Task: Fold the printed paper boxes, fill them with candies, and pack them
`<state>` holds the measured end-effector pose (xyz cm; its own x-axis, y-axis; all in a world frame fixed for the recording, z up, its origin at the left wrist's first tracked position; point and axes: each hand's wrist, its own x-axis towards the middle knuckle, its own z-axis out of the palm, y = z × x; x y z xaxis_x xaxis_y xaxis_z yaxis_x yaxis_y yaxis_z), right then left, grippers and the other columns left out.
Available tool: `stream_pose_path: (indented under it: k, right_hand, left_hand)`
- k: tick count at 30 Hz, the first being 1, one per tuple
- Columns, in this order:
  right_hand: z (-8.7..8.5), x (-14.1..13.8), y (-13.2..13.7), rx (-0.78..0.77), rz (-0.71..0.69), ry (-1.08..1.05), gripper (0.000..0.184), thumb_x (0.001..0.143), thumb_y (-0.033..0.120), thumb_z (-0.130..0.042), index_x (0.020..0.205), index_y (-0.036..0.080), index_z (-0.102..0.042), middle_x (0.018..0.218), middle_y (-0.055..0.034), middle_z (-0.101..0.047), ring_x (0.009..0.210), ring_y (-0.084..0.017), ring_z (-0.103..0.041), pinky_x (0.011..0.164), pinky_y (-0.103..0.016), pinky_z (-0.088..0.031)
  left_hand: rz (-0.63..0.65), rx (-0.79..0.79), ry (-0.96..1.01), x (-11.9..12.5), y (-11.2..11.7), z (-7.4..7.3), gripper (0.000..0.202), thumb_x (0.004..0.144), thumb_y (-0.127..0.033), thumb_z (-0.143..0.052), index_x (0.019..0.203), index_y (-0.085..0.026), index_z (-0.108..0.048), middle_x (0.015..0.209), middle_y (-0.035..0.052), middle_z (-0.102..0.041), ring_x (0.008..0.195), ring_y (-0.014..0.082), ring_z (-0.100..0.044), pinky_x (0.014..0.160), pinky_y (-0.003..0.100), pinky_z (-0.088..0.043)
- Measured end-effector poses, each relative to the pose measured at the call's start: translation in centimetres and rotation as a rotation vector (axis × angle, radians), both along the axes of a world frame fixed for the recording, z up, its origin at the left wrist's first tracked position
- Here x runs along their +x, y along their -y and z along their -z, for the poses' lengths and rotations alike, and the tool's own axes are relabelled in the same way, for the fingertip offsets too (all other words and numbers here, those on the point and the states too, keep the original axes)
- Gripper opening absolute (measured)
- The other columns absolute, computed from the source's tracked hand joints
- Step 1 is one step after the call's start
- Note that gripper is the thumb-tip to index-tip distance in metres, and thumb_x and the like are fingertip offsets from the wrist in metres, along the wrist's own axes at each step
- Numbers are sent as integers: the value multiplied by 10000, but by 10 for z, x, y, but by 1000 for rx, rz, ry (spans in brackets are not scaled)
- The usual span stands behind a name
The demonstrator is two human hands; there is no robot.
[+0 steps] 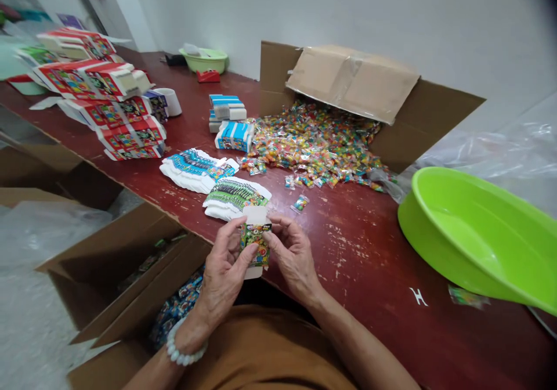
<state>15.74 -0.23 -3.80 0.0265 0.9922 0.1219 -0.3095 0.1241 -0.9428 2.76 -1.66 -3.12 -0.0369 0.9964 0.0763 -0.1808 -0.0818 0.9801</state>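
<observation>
While both hands work at the near table edge, a small printed carton (255, 242) stands upright between the left hand (224, 274) and the right hand (293, 256). Grip: narrow, with thumbs and fingers pinching the carton from either side; white flaps stand open above and below it. Step shown: apparently folding a flat blank into a box. Its open flaps are the part that calls for attention, with the tucking not yet done.

Surroundings, by clock direction from the hands: at 12 o'clock, flat blanks (235, 198) lie in overlapping stacks; at 1 o'clock, a heap of wrapped sweets (313, 146) spills from a cardboard box (418, 123), with a loose packet (300, 203) nearer; at 3 o'clock sits a green basin (435, 175); at 11 o'clock, red boxes (130, 137) are piled; at 8 o'clock, an open carton (117, 274) stands below the edge. Surface: a red table (369, 274), its paint chipped. Room: a white wall (391, 18) runs behind.
</observation>
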Motion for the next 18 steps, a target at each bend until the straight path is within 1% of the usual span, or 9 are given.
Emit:
stream_pose_path:
  k: [3, 6, 7, 9, 11, 13, 14, 16, 18]
  right_hand:
    - [3, 4, -4, 10, 45, 77, 201, 813, 377, -720, 920, 211, -684, 831, 0, -682, 776, -149, -609, 751, -277, -491]
    - [2, 18, -13, -97, -55, 90, 224, 772, 393, -768, 747, 187, -684, 766, -5, -681, 717, -140, -584, 727, -276, -482]
    - [2, 22, -17, -150, -105, 61, 241, 731, 388, -805, 734, 184, -677, 747, -2, -679, 690, -133, -578, 702, -269, -479]
    - [-1, 30, -22, -225, -178, 5, 308, 640, 364, -871, 804, 188, -679, 738, 9, -677, 669, -128, -588, 672, -258, -480]
    - [-3, 34, -25, -216, -223, 21, 372, 613, 355, -884, 883, 195, -682, 751, 11, -682, 681, -135, -610, 680, -264, -491]
    - [-4, 34, -24, -139, -228, 136, 292, 673, 364, -843, 855, 190, -695, 753, -2, -686, 687, -142, -614, 686, -274, -491]
    - [-4, 34, -23, -93, -208, 209, 235, 714, 369, -813, 807, 186, -699, 751, -11, -685, 687, -144, -609, 681, -276, -485]
    - [-3, 33, -20, -14, -125, 306, 201, 766, 372, -773, 743, 188, -694, 750, -21, -681, 692, -150, -600, 666, -276, -475]
    - [-2, 32, -17, -2, -90, 299, 205, 802, 398, -745, 782, 201, -694, 750, -19, -670, 678, -155, -598, 637, -276, -473]
  left_hand:
    - [58, -68, 44, -2, -2, -1, 382, 811, -327, -735, 1118, -233, -528, 1056, 33, -714, 930, 175, -689, 767, 258, -559]
    - [145, -182, 76, -3, -2, -1, 327, 826, -338, -728, 1063, -249, -521, 932, -16, -699, 773, 136, -659, 672, 226, -539]
    - [169, -204, 71, -4, -2, -1, 315, 834, -348, -723, 1059, -253, -522, 906, -25, -693, 743, 128, -645, 659, 222, -532]
    - [202, -225, 50, -3, -1, 0, 298, 845, -385, -708, 1047, -253, -534, 864, -30, -684, 710, 126, -624, 644, 219, -521]
    - [218, -239, 21, -2, -1, 1, 299, 842, -411, -706, 1032, -242, -549, 830, -23, -676, 705, 132, -617, 634, 217, -511]
    - [194, -238, 17, -1, -2, 0, 340, 817, -406, -733, 1041, -237, -541, 837, -18, -679, 713, 133, -626, 638, 213, -508]
    - [176, -242, 35, 0, -3, 0, 402, 796, -395, -756, 1084, -246, -519, 853, -18, -686, 716, 136, -638, 643, 218, -514]
    - [165, -281, 103, 0, -3, -2, 587, 765, -392, -791, 1216, -279, -431, 894, -14, -703, 711, 152, -670, 649, 247, -539]
    - [252, -379, 172, -1, -4, -4, 666, 790, -480, -751, 1300, -275, -375, 891, 13, -713, 664, 183, -693, 605, 286, -557]
